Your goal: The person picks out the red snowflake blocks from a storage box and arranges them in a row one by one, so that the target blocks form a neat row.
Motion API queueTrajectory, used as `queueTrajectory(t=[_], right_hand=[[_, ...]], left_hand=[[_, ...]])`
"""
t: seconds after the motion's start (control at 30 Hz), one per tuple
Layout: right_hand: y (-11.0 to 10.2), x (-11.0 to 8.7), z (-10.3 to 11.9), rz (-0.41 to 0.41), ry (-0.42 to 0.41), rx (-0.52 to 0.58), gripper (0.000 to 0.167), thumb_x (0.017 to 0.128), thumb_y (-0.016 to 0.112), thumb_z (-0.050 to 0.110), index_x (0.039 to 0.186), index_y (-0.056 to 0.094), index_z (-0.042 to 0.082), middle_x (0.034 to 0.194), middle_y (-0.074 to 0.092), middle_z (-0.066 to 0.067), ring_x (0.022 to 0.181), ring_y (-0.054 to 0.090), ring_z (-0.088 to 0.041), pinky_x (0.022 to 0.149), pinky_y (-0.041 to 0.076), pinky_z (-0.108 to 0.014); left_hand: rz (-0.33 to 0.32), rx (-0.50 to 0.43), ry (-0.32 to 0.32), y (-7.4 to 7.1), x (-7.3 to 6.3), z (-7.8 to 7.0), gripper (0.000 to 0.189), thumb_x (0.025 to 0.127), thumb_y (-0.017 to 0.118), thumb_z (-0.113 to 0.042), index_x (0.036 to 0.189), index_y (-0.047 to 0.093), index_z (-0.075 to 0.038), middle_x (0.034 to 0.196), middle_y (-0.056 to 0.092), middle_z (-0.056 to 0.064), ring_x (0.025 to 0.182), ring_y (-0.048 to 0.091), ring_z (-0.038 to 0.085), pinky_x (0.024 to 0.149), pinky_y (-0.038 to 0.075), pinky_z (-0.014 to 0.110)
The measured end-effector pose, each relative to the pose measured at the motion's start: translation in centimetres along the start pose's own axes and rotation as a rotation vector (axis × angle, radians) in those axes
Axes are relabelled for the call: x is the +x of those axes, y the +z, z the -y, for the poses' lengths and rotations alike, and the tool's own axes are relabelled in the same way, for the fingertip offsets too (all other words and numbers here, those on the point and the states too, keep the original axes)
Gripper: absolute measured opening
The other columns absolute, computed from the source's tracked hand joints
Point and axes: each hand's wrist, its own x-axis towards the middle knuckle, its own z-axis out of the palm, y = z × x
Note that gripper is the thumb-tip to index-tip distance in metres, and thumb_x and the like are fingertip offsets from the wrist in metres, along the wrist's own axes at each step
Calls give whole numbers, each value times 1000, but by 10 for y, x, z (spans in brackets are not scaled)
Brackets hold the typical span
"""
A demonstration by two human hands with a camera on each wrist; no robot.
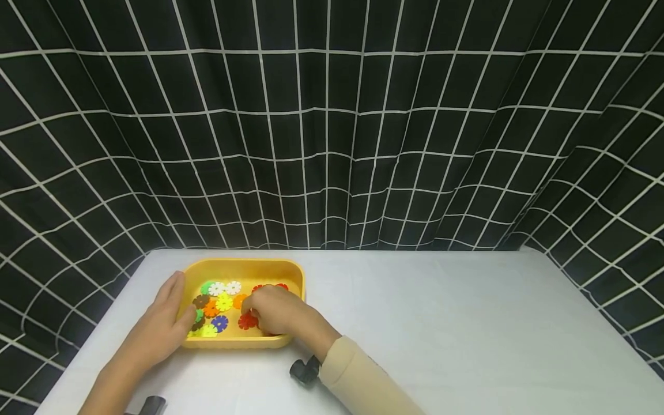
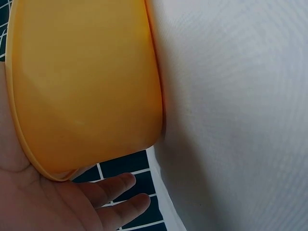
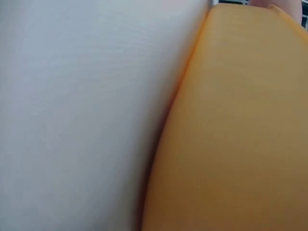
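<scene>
A yellow tray (image 1: 236, 342) stands on the white table. Inside it lie several flower-shaped plastic discs, among them a yellow disc (image 1: 224, 302), a blue disc (image 1: 220, 323) and a red disc (image 1: 246, 321). My left hand (image 1: 161, 325) rests against the tray's left end, its thumb over the rim. In the left wrist view, the rim meets the palm and the fingers (image 2: 126, 207) stretch out past the corner. My right hand (image 1: 274, 311) reaches into the tray's right half, fingers bent down among red discs. Its fingertips are partly hidden; I cannot tell whether they hold a disc.
The white tabletop (image 1: 441, 328) extends to the right of the tray. A dark curtain with a white grid (image 1: 342, 132) hangs behind the table and on both sides. A black device (image 1: 305, 372) is at the right wrist, and a dark grey one (image 1: 153, 405) is near the left.
</scene>
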Motion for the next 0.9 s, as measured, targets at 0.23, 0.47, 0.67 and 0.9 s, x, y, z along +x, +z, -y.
queueTrajectory(t=[0.23, 0.47, 0.67, 0.9], right_hand=[[-1, -1, -3, -27, 5, 85, 19, 91, 66, 0, 103, 70, 15, 83, 61, 9, 72, 52, -8, 65, 43, -12], [-3, 2, -7, -87, -95, 132, 16, 93, 66, 1, 96, 76, 13, 82, 65, 10, 75, 55, -5, 70, 45, -9], [-4, 3, -5, -132, -60, 199, 13, 94, 67, 3, 100, 75, 11, 81, 64, 10, 75, 55, -4, 71, 45, -9], [-10, 1, -8, -138, 55, 420, 8, 93, 69, 5, 94, 73, 12, 80, 65, 10, 73, 56, -5, 66, 49, -12]], left_hand=[[-2, -1, -9, 1, 1, -2, 76, 103, 45, -25, 156, 4, 9, 161, 6, 31, 143, 15, 55, 109, 22, 72], [-2, -7, -20, 0, 0, -2, 76, 103, 46, -25, 156, 3, 8, 161, 6, 31, 144, 14, 54, 109, 21, 72], [-8, 13, -25, -1, 0, -2, 75, 101, 46, -21, 155, 5, 10, 161, 7, 32, 143, 16, 55, 108, 22, 72], [-6, 15, -34, 0, 0, -3, 75, 100, 46, -19, 155, 4, 10, 161, 6, 32, 143, 15, 54, 109, 22, 72]])
